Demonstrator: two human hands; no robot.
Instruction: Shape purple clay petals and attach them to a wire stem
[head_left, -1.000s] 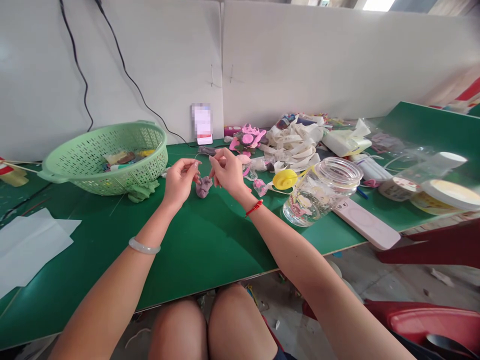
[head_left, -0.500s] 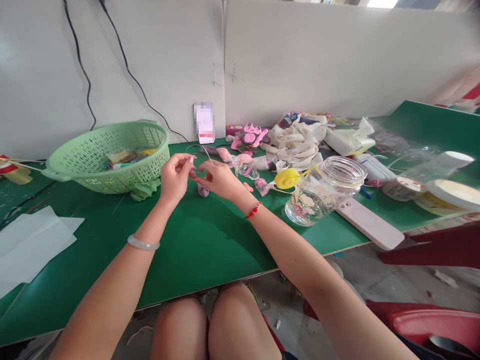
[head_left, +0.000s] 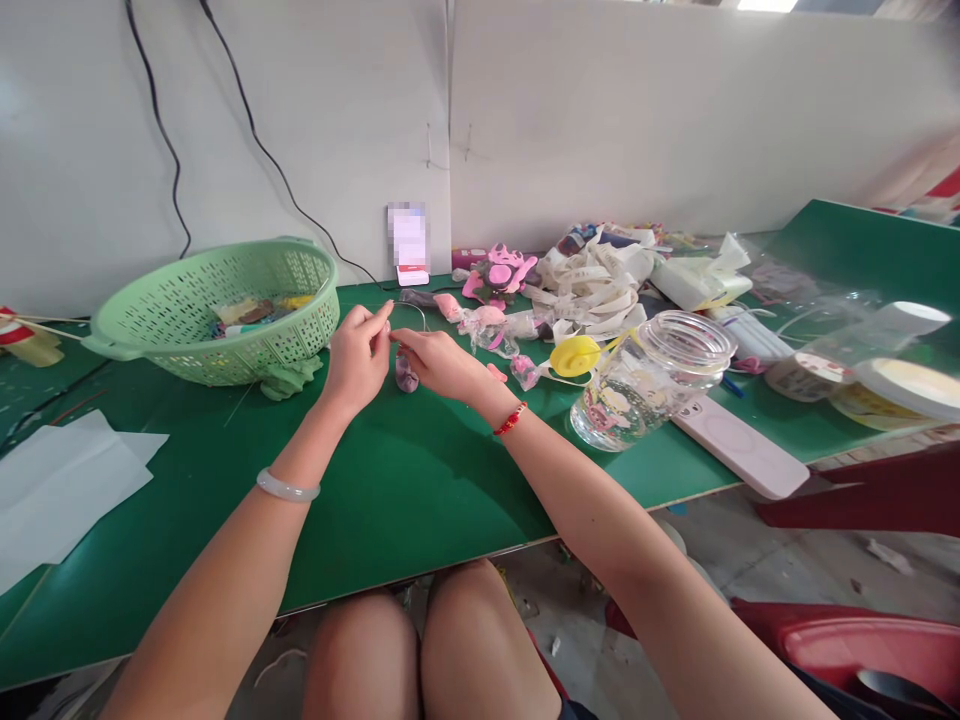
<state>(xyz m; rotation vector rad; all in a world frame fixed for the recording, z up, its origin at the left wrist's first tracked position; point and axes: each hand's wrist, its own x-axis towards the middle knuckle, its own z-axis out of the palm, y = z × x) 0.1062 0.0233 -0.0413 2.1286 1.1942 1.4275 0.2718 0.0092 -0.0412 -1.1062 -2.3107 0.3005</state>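
Observation:
My left hand (head_left: 358, 362) is raised over the green table, its thumb and index finger pinched together. Facing it, my right hand (head_left: 439, 362) also pinches, with fingertips almost touching the left ones. A thin pale cord (head_left: 412, 308) arcs up behind the fingertips and runs down behind my right hand. Both hands seem closed on this cord, though the exact grip points are too small to see. Just below the fingertips sits a small purplish lump (head_left: 406, 374), partly covered by my right hand.
A green plastic basket (head_left: 225, 350) holding small items stands left, near white paper sheets (head_left: 75, 490). A phone (head_left: 409, 245) leans on the wall. Pink pieces (head_left: 487, 318), a heap of white ribbon (head_left: 592, 285), a clear jar (head_left: 630, 400) and a pale pink power bank-like slab (head_left: 750, 450) lie right.
My left fingers have straightened somewhat and point more upward, and the right fingers have drawn together. The cord's loop has shifted slightly right and looks smaller.

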